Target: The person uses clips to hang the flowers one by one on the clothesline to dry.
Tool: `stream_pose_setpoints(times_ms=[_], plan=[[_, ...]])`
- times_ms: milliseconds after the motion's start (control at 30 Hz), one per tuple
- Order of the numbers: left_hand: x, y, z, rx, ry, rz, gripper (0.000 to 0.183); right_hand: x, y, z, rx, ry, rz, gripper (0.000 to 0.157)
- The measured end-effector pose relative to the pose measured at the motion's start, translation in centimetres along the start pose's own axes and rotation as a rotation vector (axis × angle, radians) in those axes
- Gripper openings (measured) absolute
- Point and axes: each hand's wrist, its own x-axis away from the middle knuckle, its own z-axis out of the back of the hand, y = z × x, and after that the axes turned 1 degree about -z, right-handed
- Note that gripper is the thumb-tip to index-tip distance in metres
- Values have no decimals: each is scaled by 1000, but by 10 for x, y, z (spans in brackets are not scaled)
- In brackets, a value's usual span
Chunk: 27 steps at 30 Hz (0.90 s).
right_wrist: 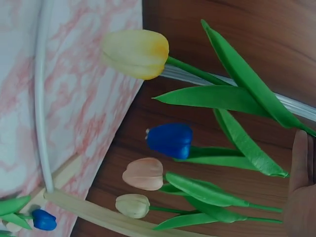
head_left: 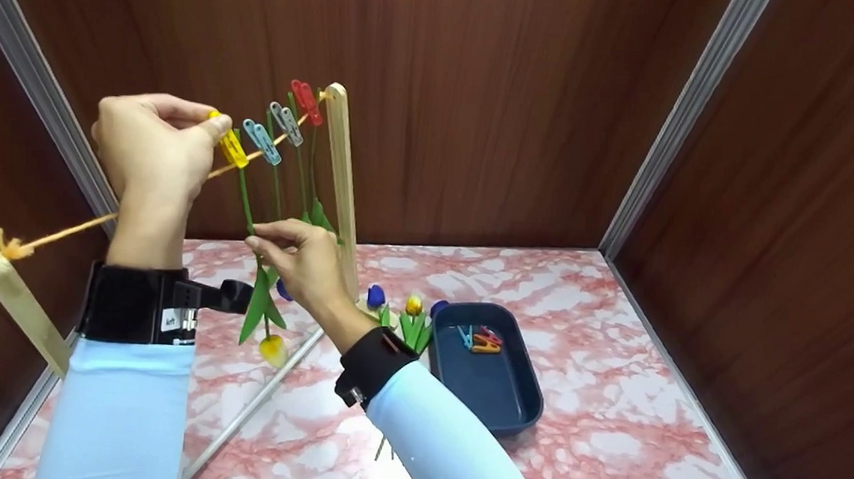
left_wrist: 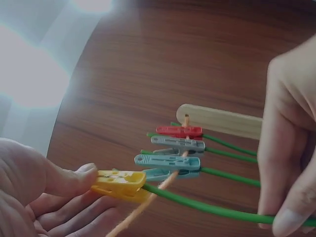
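Note:
My left hand (head_left: 159, 142) pinches the handle end of a yellow clothespin (head_left: 233, 148) at the orange rope (head_left: 70, 232). The clothespin's jaws are at the upper stem of a yellow-and-white tulip (right_wrist: 136, 53), which hangs bloom down. Lower on that green stem (left_wrist: 212, 210), the thumb and fingers of my right hand (head_left: 305, 261) pinch it. Farther along the rope sit a light blue clothespin (head_left: 262, 142), a grey clothespin (head_left: 287, 124) and a red clothespin (head_left: 306, 102), each with a stem. Below hang a blue tulip (right_wrist: 170, 140), a pink tulip (right_wrist: 143, 174) and a cream tulip (right_wrist: 132, 205).
Wooden posts, one far (head_left: 342, 181) and one near (head_left: 16, 308), carry the rope. A white rod (head_left: 253, 408) runs low between them. Right of my right arm stands a dark blue basin (head_left: 487, 394) with several clothespins (head_left: 486, 341). More tulips (head_left: 413, 306) lie beside it. Brown panels enclose the table.

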Motion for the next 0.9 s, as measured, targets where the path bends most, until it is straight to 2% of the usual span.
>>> stream_pose_setpoints(times_ms=[167,400,500,700,900], plan=[[2,-4,0,-45,-43,-19,29,-2,-3,-2,-39,7,-13,19],[9,-5,1,-117,-137,-41,36,-2,-2,0,-75,-1,-14,19],[9,-4,1,-123,-144,-55,36,-2,-2,1,-86,3,-17,19],[7,-3,3,-74,-68,-92,28,-4,-4,1,-89,-4,-18,20],[7,0,4,-47,-7,-96,22,-5,-8,1,-77,-4,-14,20]])
